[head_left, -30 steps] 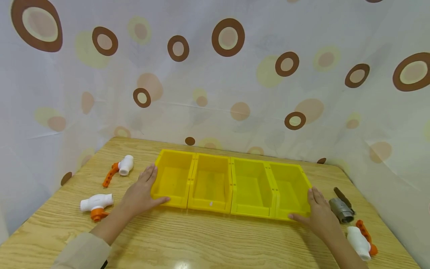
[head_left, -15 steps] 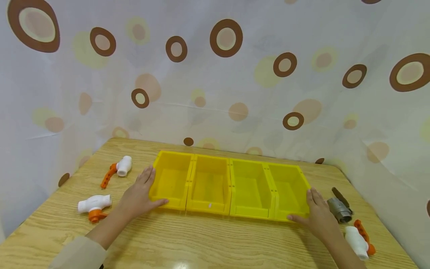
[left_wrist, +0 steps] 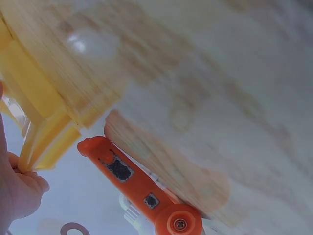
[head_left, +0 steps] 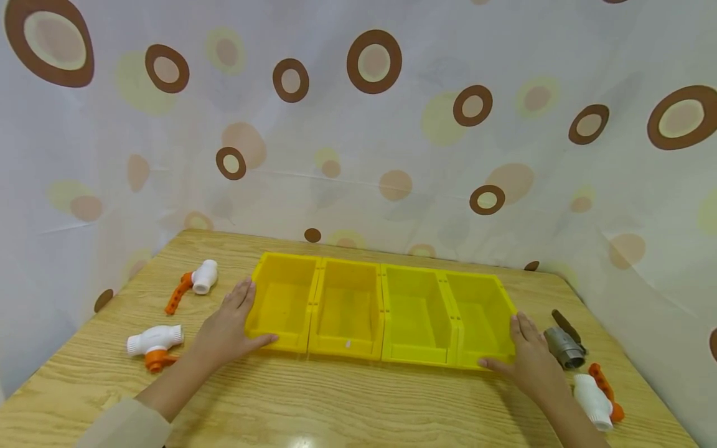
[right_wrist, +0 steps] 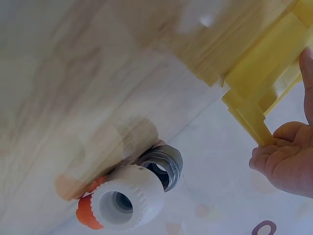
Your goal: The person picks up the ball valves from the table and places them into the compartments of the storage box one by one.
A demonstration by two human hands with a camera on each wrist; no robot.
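Observation:
A row of several joined yellow bins [head_left: 350, 311] stands on the wooden table, nothing large inside them. My left hand [head_left: 226, 326] lies against the row's left end, fingers extended along the side, thumb at the front corner. At the right end, my right hand [head_left: 534, 361] rests likewise, its thumb across the front edge. In the left wrist view, the left hand [left_wrist: 22, 196] touches a yellow bin [left_wrist: 32, 81] at the frame's edge. The right wrist view has the right hand [right_wrist: 288, 159] touching the end bin [right_wrist: 269, 58].
Two white valves [head_left: 205, 277] [head_left: 155, 340] with orange handles lie left of the bins. On the right are a grey metal valve [head_left: 564, 348] and another white valve [head_left: 592, 401] with an orange handle. A patterned curtain [head_left: 358, 143] hangs behind the table.
The whole head view has shifted slightly, with the scene appearing a little further left. Both hands keep their places at the ends of the bin row.

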